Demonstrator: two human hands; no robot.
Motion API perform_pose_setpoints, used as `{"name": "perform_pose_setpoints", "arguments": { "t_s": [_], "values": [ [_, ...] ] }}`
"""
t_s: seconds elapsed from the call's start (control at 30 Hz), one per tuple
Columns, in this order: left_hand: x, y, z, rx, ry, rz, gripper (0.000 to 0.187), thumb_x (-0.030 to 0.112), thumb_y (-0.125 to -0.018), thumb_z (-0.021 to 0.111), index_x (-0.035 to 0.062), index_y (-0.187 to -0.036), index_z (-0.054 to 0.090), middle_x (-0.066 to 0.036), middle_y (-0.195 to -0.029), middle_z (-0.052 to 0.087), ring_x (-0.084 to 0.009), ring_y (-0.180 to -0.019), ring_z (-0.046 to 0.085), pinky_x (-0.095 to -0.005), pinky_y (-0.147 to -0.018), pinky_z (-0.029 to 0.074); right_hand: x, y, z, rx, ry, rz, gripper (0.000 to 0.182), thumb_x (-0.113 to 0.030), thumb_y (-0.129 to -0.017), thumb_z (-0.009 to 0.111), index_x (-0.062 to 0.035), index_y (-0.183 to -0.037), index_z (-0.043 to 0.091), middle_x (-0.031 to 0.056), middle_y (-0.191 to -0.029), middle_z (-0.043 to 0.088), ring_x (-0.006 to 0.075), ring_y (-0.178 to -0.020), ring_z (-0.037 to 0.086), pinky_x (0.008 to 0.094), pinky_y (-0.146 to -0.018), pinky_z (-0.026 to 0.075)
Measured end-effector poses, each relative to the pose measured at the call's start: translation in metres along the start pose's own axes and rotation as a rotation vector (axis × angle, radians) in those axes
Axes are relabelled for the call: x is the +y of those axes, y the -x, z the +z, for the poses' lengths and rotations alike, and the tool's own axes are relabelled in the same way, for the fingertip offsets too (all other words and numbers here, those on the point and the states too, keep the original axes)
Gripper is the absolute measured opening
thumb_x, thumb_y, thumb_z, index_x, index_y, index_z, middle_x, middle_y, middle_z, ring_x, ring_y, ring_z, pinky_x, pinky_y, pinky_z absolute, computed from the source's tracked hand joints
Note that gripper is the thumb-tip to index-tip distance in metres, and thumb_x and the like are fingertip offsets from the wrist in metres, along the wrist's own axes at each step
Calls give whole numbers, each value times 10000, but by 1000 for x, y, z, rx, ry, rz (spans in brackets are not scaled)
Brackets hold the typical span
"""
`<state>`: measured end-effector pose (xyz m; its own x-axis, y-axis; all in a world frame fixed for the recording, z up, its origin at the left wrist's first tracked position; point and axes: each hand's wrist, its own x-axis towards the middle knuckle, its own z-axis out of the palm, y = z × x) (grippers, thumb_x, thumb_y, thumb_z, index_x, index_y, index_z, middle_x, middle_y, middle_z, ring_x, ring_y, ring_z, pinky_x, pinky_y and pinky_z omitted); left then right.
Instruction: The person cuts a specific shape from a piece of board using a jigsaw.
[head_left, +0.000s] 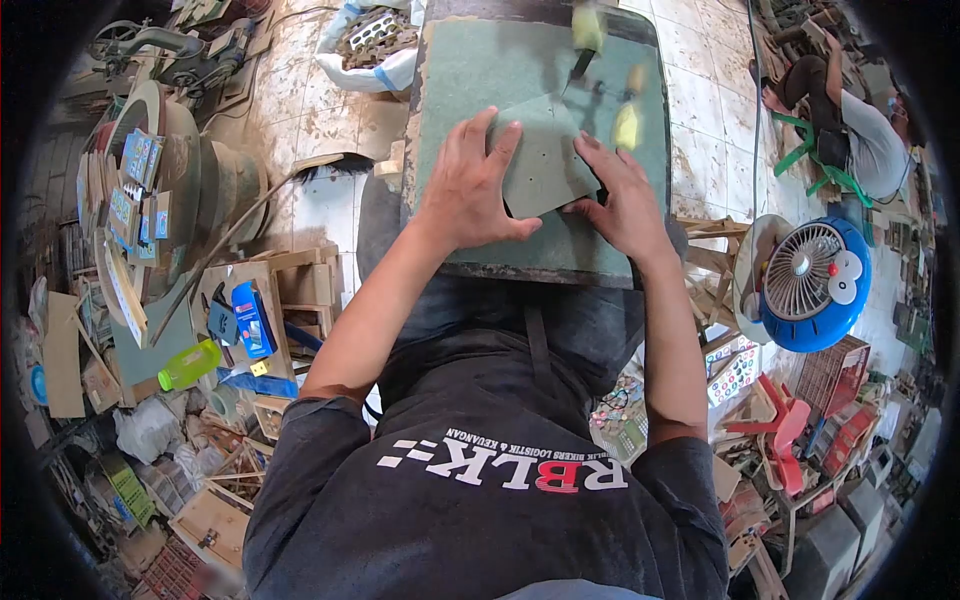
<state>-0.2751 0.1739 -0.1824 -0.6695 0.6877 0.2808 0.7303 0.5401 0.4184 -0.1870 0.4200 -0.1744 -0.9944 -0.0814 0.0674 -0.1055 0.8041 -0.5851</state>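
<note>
A thin greyish-green panel with small dark holes lies on the green-topped work table. My left hand rests on the panel's left side, fingers spread and thumb pointing right along its lower edge. At the panel's right edge, my right hand touches it with fingers apart. A blurred tool with a yellowish handle points its dark tip down at the panel's far corner. Another blurred yellow-handled tool lies just beyond my right hand's fingers.
A white sack of metal parts stands beyond the table's left side. A broom leans at the left. A blue fan stands at the right, below a seated person. Wood pieces and a red chair crowd the floor.
</note>
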Motion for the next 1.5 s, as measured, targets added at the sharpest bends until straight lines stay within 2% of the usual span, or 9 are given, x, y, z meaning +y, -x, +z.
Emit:
{"name": "perform_pose_setpoints", "arguments": {
  "t_s": [0.37, 0.73, 0.9, 1.1, 1.2, 1.5],
  "values": [
    [0, -2, -4, -19, 19, -19, 1199, 460, -557, 935, 87, -1561, 396, -272, -1555, 339, -507, -1398, 380, -578, -1160, 377, 1, -1, 3, 10, 23, -8, 893, -174, -776, 869, -162, -1567, 454, 87, -1585, 512, 270, -1477, 466, 516, -1244, 319],
    [-3, -3, -3, -2, 23, -1, 1193, 489, -557, 931, 73, -1547, 411, -271, -1546, 351, -497, -1390, 392, -571, -1152, 391, 0, -2, 4, 37, 50, -20, 886, -154, -769, 873, -152, -1555, 465, 92, -1560, 536, 278, -1450, 496, 526, -1241, 324],
    [-3, -4, -4, -10, 22, -8, 1196, 476, -559, 930, 75, -1554, 400, -270, -1549, 347, -497, -1389, 393, -571, -1155, 389, -2, -4, 3, 0, 16, 36, 913, -191, -743, 896, -160, -1555, 480, 98, -1583, 513, 294, -1472, 473, 524, -1240, 318],
    [-3, -6, -5, -15, 18, -8, 1194, 442, -557, 935, 73, -1556, 394, -274, -1548, 344, -498, -1394, 387, -569, -1161, 385, 4, -5, 6, 41, 11, -11, 916, -183, -737, 900, -160, -1553, 484, 109, -1574, 521, 314, -1458, 484, 521, -1233, 325],
    [-4, -7, -6, -18, 17, -9, 1192, 439, -559, 936, 73, -1555, 394, -276, -1546, 346, -498, -1396, 385, -565, -1160, 385, -1, -6, 2, 6, 33, 13, 885, -162, -767, 878, -151, -1552, 469, 92, -1558, 539, 284, -1443, 500, 527, -1244, 316],
    [-4, -9, -5, -19, 15, -13, 1187, 435, -555, 940, 73, -1550, 404, -269, -1542, 352, -498, -1394, 386, -561, -1157, 388, 6, -8, 7, 37, 51, -23, 890, -167, -774, 873, -168, -1561, 459, 76, -1556, 543, 276, -1435, 505, 518, -1241, 322]
  ]
}}
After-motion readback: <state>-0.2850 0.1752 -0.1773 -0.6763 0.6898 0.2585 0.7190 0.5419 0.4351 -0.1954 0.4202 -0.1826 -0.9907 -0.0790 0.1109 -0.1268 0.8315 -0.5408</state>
